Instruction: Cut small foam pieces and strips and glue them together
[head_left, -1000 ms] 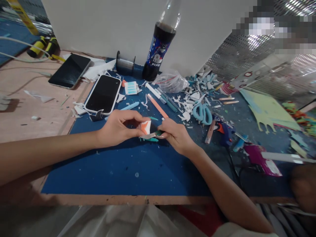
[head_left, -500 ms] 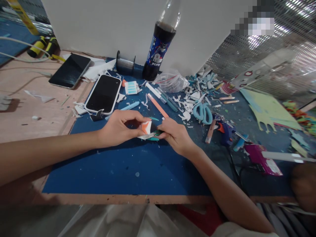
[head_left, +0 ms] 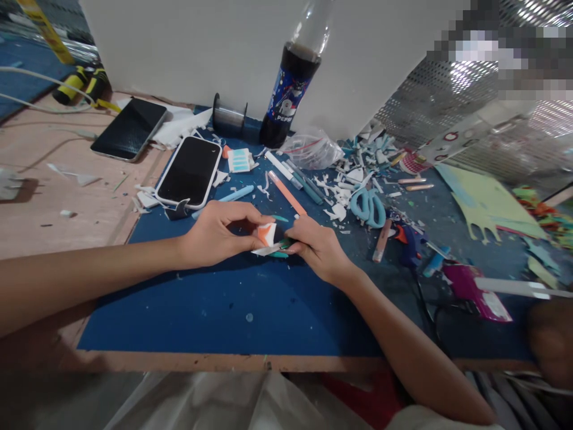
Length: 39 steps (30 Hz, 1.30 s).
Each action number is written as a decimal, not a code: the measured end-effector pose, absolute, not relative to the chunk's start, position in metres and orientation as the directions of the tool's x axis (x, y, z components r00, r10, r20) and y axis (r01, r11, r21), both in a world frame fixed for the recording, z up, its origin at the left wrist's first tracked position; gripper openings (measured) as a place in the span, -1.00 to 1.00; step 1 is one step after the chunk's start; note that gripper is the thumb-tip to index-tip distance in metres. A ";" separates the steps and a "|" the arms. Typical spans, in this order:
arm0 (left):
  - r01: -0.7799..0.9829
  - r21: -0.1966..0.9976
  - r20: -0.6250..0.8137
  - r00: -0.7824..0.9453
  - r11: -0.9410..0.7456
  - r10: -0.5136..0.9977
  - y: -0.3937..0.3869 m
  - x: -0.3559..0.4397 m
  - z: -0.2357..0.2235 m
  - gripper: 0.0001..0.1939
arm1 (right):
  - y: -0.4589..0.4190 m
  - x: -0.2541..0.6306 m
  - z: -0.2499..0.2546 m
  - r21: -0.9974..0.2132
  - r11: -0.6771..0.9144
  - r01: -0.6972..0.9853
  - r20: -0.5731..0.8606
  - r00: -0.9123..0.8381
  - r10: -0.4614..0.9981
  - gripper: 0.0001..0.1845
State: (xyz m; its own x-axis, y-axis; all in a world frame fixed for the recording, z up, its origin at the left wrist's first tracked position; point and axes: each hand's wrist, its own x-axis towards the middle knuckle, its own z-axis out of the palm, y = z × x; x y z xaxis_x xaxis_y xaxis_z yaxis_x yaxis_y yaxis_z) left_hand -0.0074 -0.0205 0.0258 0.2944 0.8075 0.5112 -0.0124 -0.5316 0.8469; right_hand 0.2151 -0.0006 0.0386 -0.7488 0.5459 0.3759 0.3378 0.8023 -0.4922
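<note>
Between its thumb and fingertips my left hand pinches a small white foam-like piece with an orange mark. My right hand is closed on a craft knife, mostly hidden in the fingers. Its pale blade points left, just below the white piece; whether the two touch I cannot tell. Teal slivers show beside the fingers, above the blue mat. An orange marker lies just beyond my right hand, and a light blue pen lies past the left.
Two phones lie at the left. Behind stand a cola bottle and a wire spool. Blue scissors, foam scraps and a glue gun fill the right. A blurred hand shows at the right edge.
The knife blade shows a little more clearly below the white piece. Both hands stay in nearly the same place; the whole view has shifted slightly.
</note>
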 end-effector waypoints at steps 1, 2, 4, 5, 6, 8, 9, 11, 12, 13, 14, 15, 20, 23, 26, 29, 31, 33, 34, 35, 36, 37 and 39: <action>-0.006 0.846 0.511 0.295 -0.534 0.807 -0.021 -0.007 0.026 -0.82 | -0.001 0.215 0.039 -0.493 0.801 0.339 0.377 -0.747 0.548 -0.60; 0.001 0.846 0.509 0.296 -0.533 0.808 -0.021 -0.007 0.026 -0.82 | -0.001 0.214 0.039 -0.493 0.800 0.341 0.375 -0.747 0.550 -0.60; 0.011 0.846 0.506 0.297 -0.533 0.810 -0.021 -0.008 0.026 -0.82 | -0.002 0.214 0.039 -0.492 0.798 0.347 0.373 -0.744 0.554 -0.60; 0.015 0.846 0.506 0.298 -0.534 0.810 -0.021 -0.008 0.026 -0.82 | -0.002 0.214 0.039 -0.492 0.798 0.349 0.373 -0.743 0.555 -0.60; 0.018 0.845 0.506 0.299 -0.535 0.809 -0.021 -0.008 0.025 -0.82 | -0.002 0.214 0.039 -0.493 0.796 0.350 0.373 -0.742 0.557 -0.60; 0.014 0.841 0.511 0.305 -0.541 0.803 -0.021 -0.008 0.025 -0.83 | -0.003 0.213 0.039 -0.494 0.796 0.348 0.371 -0.744 0.555 -0.60; 0.012 0.839 0.515 0.307 -0.544 0.800 -0.021 -0.008 0.025 -0.83 | -0.003 0.213 0.039 -0.493 0.798 0.346 0.372 -0.745 0.553 -0.59; 0.013 0.834 0.522 0.307 -0.552 0.796 -0.021 -0.008 0.026 -0.84 | -0.003 0.213 0.039 -0.491 0.802 0.341 0.375 -0.748 0.548 -0.60; 0.018 0.831 0.524 0.308 -0.556 0.794 -0.021 -0.008 0.026 -0.85 | -0.003 0.213 0.039 -0.492 0.802 0.340 0.376 -0.747 0.547 -0.60; 0.025 0.830 0.524 0.309 -0.558 0.793 -0.021 -0.008 0.027 -0.86 | -0.003 0.213 0.039 -0.493 0.801 0.339 0.378 -0.746 0.548 -0.61; 0.032 0.829 0.523 0.311 -0.559 0.794 -0.021 -0.008 0.027 -0.87 | -0.003 0.213 0.039 -0.497 0.799 0.338 0.378 -0.745 0.550 -0.61; 0.040 0.828 0.521 0.315 -0.560 0.793 -0.021 -0.008 0.027 -0.88 | -0.003 0.213 0.039 -0.502 0.796 0.339 0.376 -0.743 0.554 -0.61; 0.071 0.808 0.531 0.341 -0.584 0.776 -0.021 -0.008 0.029 -0.90 | -0.003 0.213 0.039 -0.512 0.786 0.346 0.361 -0.744 0.563 -0.62; 0.066 0.801 0.540 0.350 -0.596 0.765 -0.022 -0.008 0.031 -0.91 | -0.004 0.212 0.040 -0.517 0.785 0.342 0.358 -0.746 0.561 -0.60; 0.044 0.794 0.555 0.355 -0.607 0.752 -0.022 -0.009 0.030 -0.89 | -0.005 0.211 0.041 -0.517 0.786 0.339 0.367 -0.742 0.561 -0.59; 0.026 0.792 0.564 0.349 -0.609 0.748 -0.022 -0.010 0.028 -0.84 | -0.005 0.211 0.040 -0.518 0.788 0.333 0.378 -0.737 0.560 -0.59; 0.010 0.797 0.566 0.333 -0.603 0.754 -0.022 -0.010 0.027 -0.82 | -0.005 0.212 0.039 -0.521 0.785 0.336 0.381 -0.732 0.565 -0.58; 0.003 0.792 0.577 0.323 -0.611 0.750 -0.022 -0.010 0.026 -0.82 | -0.005 0.212 0.039 -0.525 0.781 0.339 0.380 -0.727 0.572 -0.58; 0.005 0.782 0.588 0.324 -0.623 0.741 -0.022 -0.010 0.026 -0.83 | -0.005 0.212 0.038 -0.531 0.777 0.339 0.376 -0.727 0.574 -0.58; 0.009 0.769 0.602 0.327 -0.639 0.729 -0.022 -0.010 0.026 -0.84 | -0.005 0.212 0.038 -0.537 0.773 0.337 0.373 -0.728 0.576 -0.59; 0.015 0.755 0.615 0.330 -0.655 0.716 -0.022 -0.009 0.026 -0.85 | -0.006 0.211 0.038 -0.544 0.770 0.334 0.369 -0.729 0.577 -0.60; 0.022 0.743 0.626 0.331 -0.669 0.706 -0.022 -0.009 0.026 -0.86 | -0.006 0.211 0.038 -0.548 0.768 0.332 0.368 -0.728 0.578 -0.61; 0.036 0.730 0.636 0.328 -0.682 0.698 -0.022 -0.009 0.026 -0.87 | -0.006 0.211 0.038 -0.548 0.767 0.335 0.367 -0.727 0.580 -0.61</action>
